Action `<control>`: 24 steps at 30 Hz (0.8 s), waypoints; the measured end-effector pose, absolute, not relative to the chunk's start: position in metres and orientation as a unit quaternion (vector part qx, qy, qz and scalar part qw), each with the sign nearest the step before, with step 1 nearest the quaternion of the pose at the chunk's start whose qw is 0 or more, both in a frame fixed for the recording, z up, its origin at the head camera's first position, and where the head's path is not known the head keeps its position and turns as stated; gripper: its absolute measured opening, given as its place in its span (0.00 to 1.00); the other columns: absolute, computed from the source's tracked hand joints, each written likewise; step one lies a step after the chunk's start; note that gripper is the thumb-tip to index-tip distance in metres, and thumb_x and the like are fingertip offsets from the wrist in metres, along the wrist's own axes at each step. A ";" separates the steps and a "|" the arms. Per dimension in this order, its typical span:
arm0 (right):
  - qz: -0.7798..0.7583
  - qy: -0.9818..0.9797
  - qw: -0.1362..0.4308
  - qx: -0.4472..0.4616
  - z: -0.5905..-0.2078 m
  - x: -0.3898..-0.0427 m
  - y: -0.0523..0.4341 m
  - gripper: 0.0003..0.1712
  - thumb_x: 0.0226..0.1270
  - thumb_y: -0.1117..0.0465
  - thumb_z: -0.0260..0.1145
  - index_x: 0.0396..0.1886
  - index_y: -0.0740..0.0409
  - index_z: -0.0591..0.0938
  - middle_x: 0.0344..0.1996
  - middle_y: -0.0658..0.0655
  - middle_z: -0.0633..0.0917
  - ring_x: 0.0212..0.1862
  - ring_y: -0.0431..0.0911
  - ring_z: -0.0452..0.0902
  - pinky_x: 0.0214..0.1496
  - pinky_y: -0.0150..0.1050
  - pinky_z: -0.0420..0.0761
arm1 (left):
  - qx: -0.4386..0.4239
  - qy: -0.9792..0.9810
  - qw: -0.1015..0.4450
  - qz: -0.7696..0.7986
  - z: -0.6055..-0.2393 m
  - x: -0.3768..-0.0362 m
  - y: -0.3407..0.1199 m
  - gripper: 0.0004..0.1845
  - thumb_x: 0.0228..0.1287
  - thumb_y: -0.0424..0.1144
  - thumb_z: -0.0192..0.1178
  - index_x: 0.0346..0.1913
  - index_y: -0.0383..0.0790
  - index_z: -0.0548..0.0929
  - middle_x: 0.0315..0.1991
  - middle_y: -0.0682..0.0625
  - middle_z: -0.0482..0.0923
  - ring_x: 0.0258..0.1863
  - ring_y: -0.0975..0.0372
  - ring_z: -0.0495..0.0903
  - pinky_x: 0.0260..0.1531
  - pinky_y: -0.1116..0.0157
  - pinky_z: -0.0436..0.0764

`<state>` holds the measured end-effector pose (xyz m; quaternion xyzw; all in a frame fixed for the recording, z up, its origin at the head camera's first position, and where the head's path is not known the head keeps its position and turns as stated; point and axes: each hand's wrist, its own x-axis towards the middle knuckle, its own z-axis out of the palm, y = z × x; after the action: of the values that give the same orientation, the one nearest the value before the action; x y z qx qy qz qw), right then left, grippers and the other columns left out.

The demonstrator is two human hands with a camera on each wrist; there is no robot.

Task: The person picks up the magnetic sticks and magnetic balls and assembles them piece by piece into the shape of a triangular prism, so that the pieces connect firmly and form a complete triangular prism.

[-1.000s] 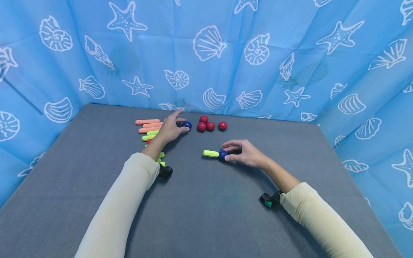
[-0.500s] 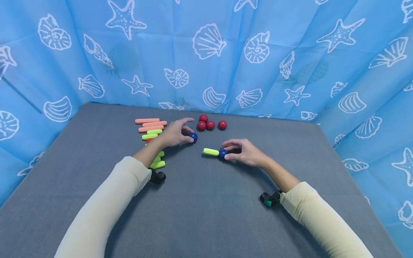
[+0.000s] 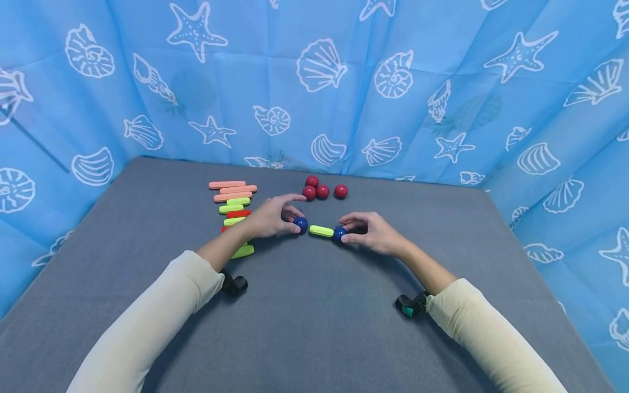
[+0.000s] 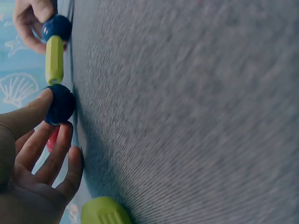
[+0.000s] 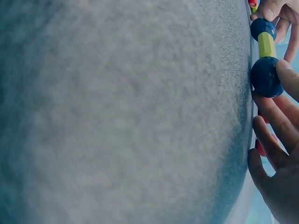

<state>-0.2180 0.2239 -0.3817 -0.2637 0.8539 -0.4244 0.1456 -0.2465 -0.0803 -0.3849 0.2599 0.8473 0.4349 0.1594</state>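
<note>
1. Head view: a blue curtain printed with white shells and starfish hangs round a grey felt-like counter (image 3: pixel 314 327). A second ago my left hand (image 3: pixel 267 218) was back at the row of sticks, closing on a blue ball (image 3: pixel 301 223); since then it has carried that ball forward, and now pinches it between thumb and fingertips just off the near end of the green stick (image 3: pixel 321 231). My right hand (image 3: pixel 375 233) has not moved: its grip pinches the second blue ball (image 3: pixel 339 234), which sits against the stick's far end. So stick and first ball look joined already, and I judge the second ball is about to meet the free end. Beyond both grips lie four red balls (image 3: pixel 322 190); behind my left wrist lies the row of spare sticks (image 3: pixel 235 204), salmon, lime and red.

2. Left wrist view: my thumb and fingers (image 4: pixel 56 149) curl round the glossy, hard-looking blue ball, which is touching or all but touching the stick's rounded end. The stick is smooth, matte, blunt-capped plastic. Another lime stick (image 4: pixel 105 212) lies at my palm's heel.

3. Right wrist view: my fingertips (image 5: pixel 280 116) clasp the near ball against the coarse woven counter; the stick runs straight away from it to the other ball and my left hand's fingers.
</note>
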 end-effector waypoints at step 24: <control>-0.466 0.801 0.196 -0.320 -0.379 -0.217 0.226 0.28 0.66 0.71 0.65 0.66 0.69 0.72 0.61 0.65 0.79 0.63 0.58 0.74 0.65 0.57 0.70 | 0.289 0.845 0.152 0.423 -0.380 -0.239 -0.084 0.35 0.65 0.35 0.67 0.73 0.39 0.65 0.58 0.44 0.81 0.53 0.55 0.82 0.56 0.54 0.78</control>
<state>-0.2173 0.2256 -0.3789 -0.3198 0.8012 -0.4663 0.1957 -0.2392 -0.0840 -0.3795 0.2892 0.8453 0.4229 0.1518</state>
